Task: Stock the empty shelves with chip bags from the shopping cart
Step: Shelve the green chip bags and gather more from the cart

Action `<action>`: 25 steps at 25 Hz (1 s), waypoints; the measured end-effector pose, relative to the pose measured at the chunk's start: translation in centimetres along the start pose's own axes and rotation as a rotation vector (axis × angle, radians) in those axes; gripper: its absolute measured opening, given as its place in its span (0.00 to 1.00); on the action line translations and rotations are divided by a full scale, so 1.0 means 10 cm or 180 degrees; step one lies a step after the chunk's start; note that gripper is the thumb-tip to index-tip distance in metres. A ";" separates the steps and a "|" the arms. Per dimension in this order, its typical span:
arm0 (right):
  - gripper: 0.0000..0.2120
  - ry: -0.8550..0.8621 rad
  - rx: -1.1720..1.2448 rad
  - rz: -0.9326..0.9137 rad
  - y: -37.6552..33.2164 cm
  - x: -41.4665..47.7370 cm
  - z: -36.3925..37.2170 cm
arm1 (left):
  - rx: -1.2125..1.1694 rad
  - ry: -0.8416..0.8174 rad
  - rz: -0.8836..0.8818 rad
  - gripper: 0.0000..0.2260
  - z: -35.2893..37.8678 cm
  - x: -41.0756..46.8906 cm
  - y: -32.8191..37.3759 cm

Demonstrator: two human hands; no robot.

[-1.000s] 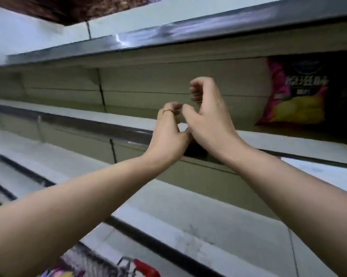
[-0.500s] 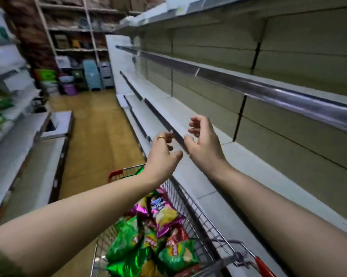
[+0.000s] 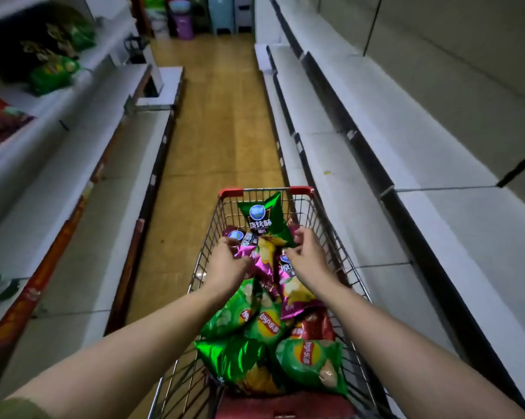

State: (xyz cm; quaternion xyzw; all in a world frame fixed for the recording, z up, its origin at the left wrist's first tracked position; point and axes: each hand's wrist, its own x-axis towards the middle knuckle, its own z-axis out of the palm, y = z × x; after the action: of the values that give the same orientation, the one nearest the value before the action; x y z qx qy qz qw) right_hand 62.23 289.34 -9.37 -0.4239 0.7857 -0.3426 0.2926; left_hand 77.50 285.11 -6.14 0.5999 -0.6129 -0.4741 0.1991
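The chip bags lie heaped in the shopping cart, spread from its near end up to the far red rim. A green bag leans against the far end, and a purple bag lies just below it. The left hand, with a ring on one finger, curls its fingers and thumb round the purple bag's left edge. The right hand is at the green bag's lower right corner with its fingers curled; I cannot tell whether they pinch anything. White shelves run along the cart's right side, and a wooden floor lies ahead.
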 end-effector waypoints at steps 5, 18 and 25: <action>0.27 -0.0554 -0.0294 0.0463 0.66 0.59 0.73 | -0.0143 0.0192 -0.0701 0.15 0.21 0.32 -0.67; 0.35 -0.0478 0.0114 0.1004 1.10 1.10 1.60 | -0.0448 0.0048 -0.1193 0.26 0.61 0.71 -1.35; 0.36 -0.0026 0.0351 0.0334 0.72 0.07 0.94 | -0.2206 -0.0305 -0.0823 0.24 0.82 0.64 -0.85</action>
State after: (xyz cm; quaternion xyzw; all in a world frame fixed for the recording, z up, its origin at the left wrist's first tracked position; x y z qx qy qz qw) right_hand 65.63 288.95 -20.68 -0.3668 0.7855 -0.3679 0.3363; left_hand 74.19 283.38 -19.02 0.5465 -0.3438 -0.7022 0.3000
